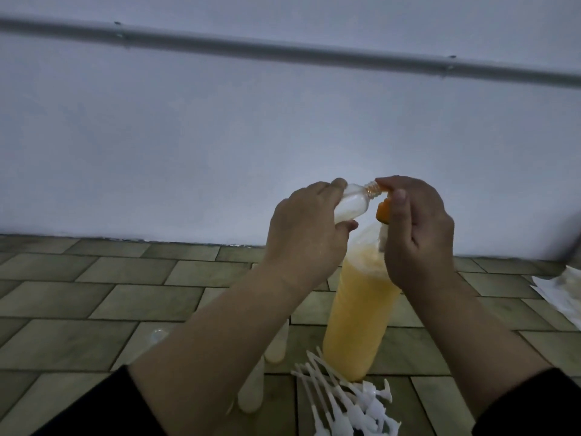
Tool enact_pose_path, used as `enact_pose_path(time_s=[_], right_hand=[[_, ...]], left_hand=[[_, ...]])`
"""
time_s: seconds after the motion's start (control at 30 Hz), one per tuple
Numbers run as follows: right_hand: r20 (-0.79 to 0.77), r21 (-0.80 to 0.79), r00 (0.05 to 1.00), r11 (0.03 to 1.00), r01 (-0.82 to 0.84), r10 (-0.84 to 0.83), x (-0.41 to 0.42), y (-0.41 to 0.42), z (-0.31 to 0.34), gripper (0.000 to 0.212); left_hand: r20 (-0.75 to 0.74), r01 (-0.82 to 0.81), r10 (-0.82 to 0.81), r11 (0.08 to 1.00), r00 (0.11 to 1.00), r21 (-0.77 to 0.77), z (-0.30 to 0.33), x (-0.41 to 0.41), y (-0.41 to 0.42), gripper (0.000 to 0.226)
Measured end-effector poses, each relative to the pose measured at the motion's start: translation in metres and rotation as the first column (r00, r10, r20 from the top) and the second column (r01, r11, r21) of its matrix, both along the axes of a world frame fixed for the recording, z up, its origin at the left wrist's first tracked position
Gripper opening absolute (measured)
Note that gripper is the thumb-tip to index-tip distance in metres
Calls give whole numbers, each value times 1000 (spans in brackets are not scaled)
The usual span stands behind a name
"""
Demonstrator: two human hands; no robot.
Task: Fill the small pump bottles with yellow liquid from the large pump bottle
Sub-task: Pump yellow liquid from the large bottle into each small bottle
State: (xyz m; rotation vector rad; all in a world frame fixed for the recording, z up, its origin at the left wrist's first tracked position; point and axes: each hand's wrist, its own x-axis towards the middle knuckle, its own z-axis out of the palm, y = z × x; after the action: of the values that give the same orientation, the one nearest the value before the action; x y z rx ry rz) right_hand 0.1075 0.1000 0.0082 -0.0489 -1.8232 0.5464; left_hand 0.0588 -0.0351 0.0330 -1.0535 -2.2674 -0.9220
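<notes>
Loose white pump heads (352, 404) are lying nearest; left hand (301, 234) fingers are gripping a small bottle (133, 204), tilting its neck to the large pump bottle (358, 313) nozzle, right hand (415, 234) pressing; filling looks underway, needing steady alignment.

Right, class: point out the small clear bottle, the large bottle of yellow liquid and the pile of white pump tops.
small clear bottle (133, 205), head view, on its clear body.
large bottle (358, 316), head view, on its yellow-filled side.
white pump tops (355, 407), head view, mid-pile.
</notes>
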Motion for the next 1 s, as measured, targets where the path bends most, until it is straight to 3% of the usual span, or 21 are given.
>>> enact_pose_path(time_s=[0.27,0.47,0.6,0.77,1.0], right_hand=[[186,205,978,977,53,-92,17,9,24,55],[128,156,983,982,108,-129,9,-1,13,74],[174,151,978,984,89,-115,10,-1,5,79],[183,217,976,973,79,-120,19,3,25,65],[110,113,986,988,109,-121,11,-4,11,57]], left_hand=[[-8,7,-6,1000,1000,24,13,-1,-3,51],[-22,-12,12,1000,1000,7,7,-1,1,53],[-26,-9,9,1000,1000,-28,1,0,0,51],[-54,-9,9,1000,998,-9,14,0,-2,48],[-40,0,0,1000,999,7,6,1,2,52]])
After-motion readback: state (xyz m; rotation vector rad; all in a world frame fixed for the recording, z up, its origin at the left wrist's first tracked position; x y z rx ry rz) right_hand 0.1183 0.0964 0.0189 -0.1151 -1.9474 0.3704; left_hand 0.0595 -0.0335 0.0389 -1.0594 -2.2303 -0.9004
